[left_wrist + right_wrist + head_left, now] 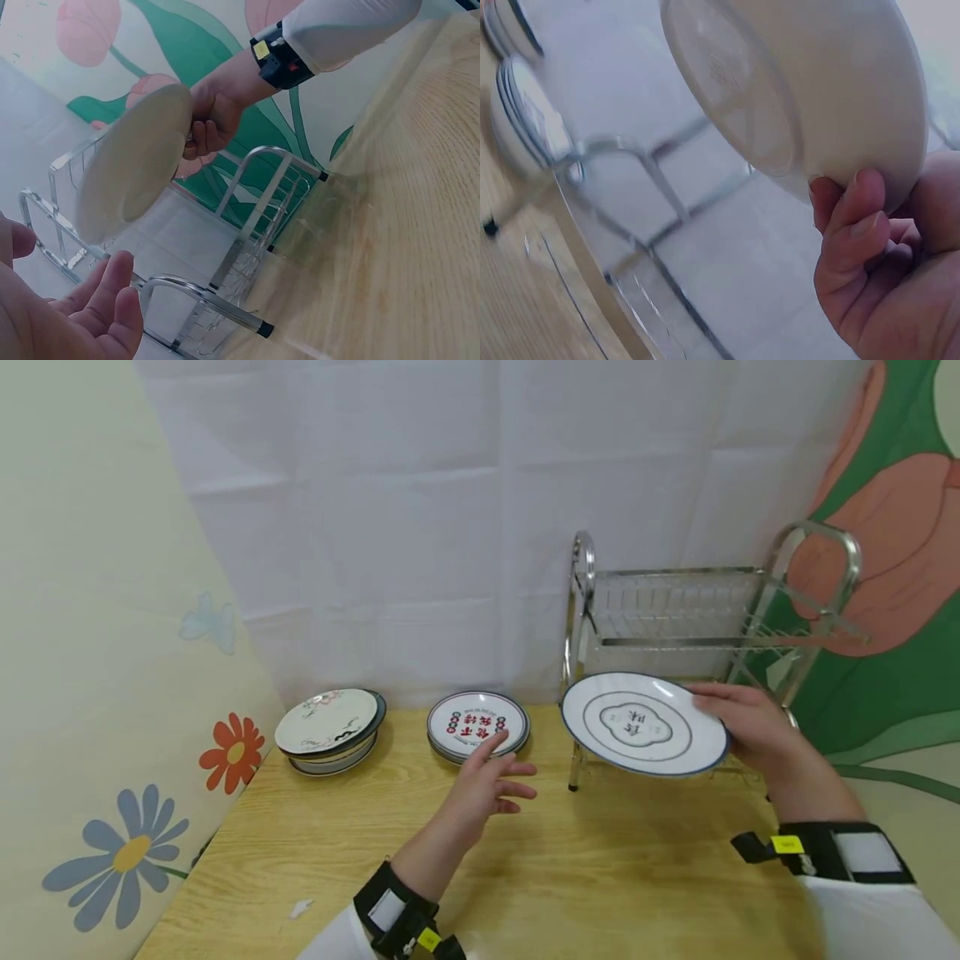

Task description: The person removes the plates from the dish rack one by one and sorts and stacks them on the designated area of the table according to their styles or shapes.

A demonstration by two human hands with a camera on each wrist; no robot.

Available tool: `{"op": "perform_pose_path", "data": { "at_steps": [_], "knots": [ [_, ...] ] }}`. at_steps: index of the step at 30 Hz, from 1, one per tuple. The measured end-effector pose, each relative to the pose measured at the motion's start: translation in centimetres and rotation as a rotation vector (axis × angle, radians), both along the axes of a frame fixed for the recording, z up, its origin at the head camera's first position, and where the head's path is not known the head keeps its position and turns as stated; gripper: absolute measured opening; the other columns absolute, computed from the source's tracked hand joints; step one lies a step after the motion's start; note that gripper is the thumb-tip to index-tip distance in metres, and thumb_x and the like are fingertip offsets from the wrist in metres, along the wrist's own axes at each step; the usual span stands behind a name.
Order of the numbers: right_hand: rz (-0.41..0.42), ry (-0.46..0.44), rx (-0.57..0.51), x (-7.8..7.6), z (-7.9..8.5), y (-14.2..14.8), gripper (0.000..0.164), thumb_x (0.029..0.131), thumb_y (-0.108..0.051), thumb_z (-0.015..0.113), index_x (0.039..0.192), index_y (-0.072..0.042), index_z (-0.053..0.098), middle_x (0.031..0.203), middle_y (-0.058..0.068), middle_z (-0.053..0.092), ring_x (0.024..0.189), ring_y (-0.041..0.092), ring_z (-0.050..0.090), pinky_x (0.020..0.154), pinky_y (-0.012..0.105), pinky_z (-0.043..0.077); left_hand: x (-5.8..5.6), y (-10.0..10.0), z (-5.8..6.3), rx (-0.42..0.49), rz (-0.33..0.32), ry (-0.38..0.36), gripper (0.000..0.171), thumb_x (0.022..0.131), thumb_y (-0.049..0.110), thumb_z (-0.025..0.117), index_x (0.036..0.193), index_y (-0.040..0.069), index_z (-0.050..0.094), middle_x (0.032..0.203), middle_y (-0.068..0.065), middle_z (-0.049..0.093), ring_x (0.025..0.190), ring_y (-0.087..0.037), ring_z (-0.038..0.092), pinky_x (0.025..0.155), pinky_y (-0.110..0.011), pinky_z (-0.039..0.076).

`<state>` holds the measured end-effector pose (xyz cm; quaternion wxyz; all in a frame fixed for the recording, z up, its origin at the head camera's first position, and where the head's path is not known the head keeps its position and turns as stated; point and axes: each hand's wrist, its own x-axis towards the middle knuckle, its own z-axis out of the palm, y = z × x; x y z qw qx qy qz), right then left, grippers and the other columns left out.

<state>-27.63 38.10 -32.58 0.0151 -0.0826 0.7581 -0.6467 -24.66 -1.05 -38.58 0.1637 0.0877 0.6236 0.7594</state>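
In the head view my right hand (750,722) grips the right rim of a white plate (637,727) with a blue edge and dark characters in its middle. The plate is held in the air, tilted, in front of the metal dish rack (675,639). From the right wrist view, the fingers (855,225) curl under the plate's pale underside (832,82). My left hand (480,789) hovers with spread fingers and holds nothing. It is nearest to a stack of round plates (478,722) with red characters on the top one.
A second stack of plates (330,722), the top one with a floral print, sits at the left back of the wooden table (525,893). A small white scrap (301,907) lies near the left front. A white cloth (390,527) hangs behind.
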Motion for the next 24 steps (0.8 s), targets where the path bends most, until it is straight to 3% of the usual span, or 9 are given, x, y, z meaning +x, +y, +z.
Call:
{"op": "perform_pose_path", "data": {
  "at_steps": [6, 11, 14, 18, 21, 24],
  "knots": [
    [0.174, 0.055, -0.129, 0.5, 0.1, -3.8, 0.028, 0.109, -0.018, 0.049, 0.12, -0.029, 0.073, 0.097, 0.0, 0.08, 0.07, 0.011, 0.076, 0.059, 0.024, 0.059, 0.7, -0.8, 1.2, 0.009, -0.04, 0.041, 0.056, 0.109, 0.032, 0.043, 0.163, 0.032, 0.027, 0.118, -0.013, 0.077, 0.076, -0.01, 0.075, 0.066, -0.025, 0.054],
    [0.238, 0.08, -0.179, 1.0, -0.1, -7.0, 0.029, 0.11, -0.016, 0.047, 0.126, -0.023, 0.07, 0.103, 0.003, 0.08, 0.073, 0.013, 0.077, 0.06, 0.024, 0.06, 1.2, -1.4, 2.3, 0.015, -0.046, 0.058, 0.06, 0.109, 0.042, 0.036, 0.165, 0.029, 0.018, 0.091, 0.0, 0.079, 0.07, -0.011, 0.074, 0.061, -0.024, 0.052],
    [0.205, 0.069, -0.179, 1.6, 0.2, -9.2, 0.031, 0.109, -0.02, 0.05, 0.135, -0.014, 0.064, 0.105, 0.002, 0.08, 0.077, 0.014, 0.078, 0.063, 0.026, 0.061, 1.7, -1.8, 3.0, 0.016, -0.071, 0.081, 0.061, 0.108, 0.049, 0.027, 0.165, 0.028, 0.017, 0.08, 0.007, 0.075, 0.068, -0.013, 0.073, 0.061, -0.025, 0.051],
    [0.133, 0.045, -0.184, 2.6, 1.0, -12.0, 0.05, 0.108, -0.026, 0.053, 0.15, 0.001, 0.048, 0.105, -0.001, 0.079, 0.081, 0.014, 0.078, 0.067, 0.026, 0.062, 2.6, -2.6, 4.1, 0.009, -0.08, 0.157, 0.062, 0.108, 0.049, 0.015, 0.158, 0.019, 0.035, 0.077, 0.01, 0.075, 0.064, -0.013, 0.069, 0.061, -0.028, 0.05],
    [0.106, 0.043, -0.201, 3.1, 1.5, -13.6, 0.057, 0.107, -0.026, 0.054, 0.152, 0.006, 0.04, 0.105, -0.004, 0.079, 0.084, 0.012, 0.078, 0.07, 0.025, 0.062, 3.2, -3.2, 4.8, 0.013, -0.034, 0.186, 0.06, 0.108, 0.044, 0.014, 0.154, 0.015, 0.039, 0.079, 0.01, 0.077, 0.061, -0.013, 0.068, 0.06, -0.029, 0.049],
    [0.1, 0.053, -0.233, 3.4, 1.8, -14.7, 0.053, 0.107, -0.024, 0.055, 0.151, 0.004, 0.044, 0.105, -0.004, 0.079, 0.084, 0.011, 0.078, 0.07, 0.024, 0.062, 3.5, -3.5, 5.3, 0.037, 0.03, 0.184, 0.053, 0.108, 0.039, 0.018, 0.155, 0.02, 0.033, 0.084, 0.007, 0.078, 0.06, -0.015, 0.068, 0.06, -0.03, 0.051]
  ]
}}
